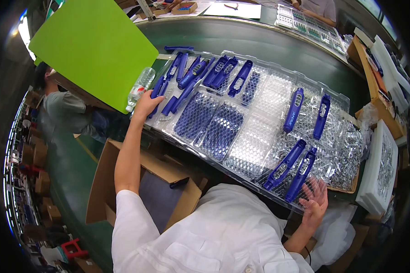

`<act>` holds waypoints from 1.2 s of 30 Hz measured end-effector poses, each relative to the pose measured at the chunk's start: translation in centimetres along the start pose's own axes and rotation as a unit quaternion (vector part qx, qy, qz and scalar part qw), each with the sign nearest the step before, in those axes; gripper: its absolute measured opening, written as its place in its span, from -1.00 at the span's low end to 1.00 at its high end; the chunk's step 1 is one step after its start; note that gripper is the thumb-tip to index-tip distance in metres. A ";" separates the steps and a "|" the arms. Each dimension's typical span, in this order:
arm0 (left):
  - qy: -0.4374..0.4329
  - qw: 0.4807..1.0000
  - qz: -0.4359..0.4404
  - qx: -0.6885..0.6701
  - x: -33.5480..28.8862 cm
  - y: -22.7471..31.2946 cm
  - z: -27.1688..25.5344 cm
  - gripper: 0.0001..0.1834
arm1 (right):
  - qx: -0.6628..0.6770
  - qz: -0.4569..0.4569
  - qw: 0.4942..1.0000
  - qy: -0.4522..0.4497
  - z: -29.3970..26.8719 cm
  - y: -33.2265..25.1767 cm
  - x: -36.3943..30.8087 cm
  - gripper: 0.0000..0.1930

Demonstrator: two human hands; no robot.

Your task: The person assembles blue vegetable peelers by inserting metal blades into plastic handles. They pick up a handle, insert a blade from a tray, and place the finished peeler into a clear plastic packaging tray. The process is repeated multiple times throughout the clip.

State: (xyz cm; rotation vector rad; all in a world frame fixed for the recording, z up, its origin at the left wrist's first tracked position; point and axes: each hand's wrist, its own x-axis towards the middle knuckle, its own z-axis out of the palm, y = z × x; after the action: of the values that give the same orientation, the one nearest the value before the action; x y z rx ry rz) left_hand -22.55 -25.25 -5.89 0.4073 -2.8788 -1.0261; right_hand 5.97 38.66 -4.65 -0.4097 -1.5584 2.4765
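At the left end of the work surface, my left hand (146,104) is closed round a blue plastic casing (157,87), beside other loose blue casings. My right hand (314,202) has its fingers spread and holds nothing, close to the lower end of a blue casing (301,175) at the near right corner. Clear compartmented plastic trays (249,152) stretch between my hands. Several blue casings with oval cut-outs lie on them, among them one (294,110) at the right and one (240,78) at the far side. Through some compartments a dark blue layer (196,116) shows.
A water bottle (140,90) lies by a large lime-green board (95,50) at the left. Small clear plastic pieces (348,145) are heaped at the right, near a white foam tray (379,168). An open carton (187,200) stands below the bench. Other people sit nearby.
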 end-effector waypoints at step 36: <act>0.052 0.940 0.256 0.220 1.4 22.5 14.2 -0.43 | 0.030 -0.005 1.000 0.001 0.0 0.4 -0.1 -0.15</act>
State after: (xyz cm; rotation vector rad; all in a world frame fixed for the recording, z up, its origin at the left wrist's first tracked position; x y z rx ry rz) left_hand -31.06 -0.20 -2.79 -0.2647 -2.8520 -0.2693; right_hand 6.08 38.45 -4.94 -0.3933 -1.4777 2.5072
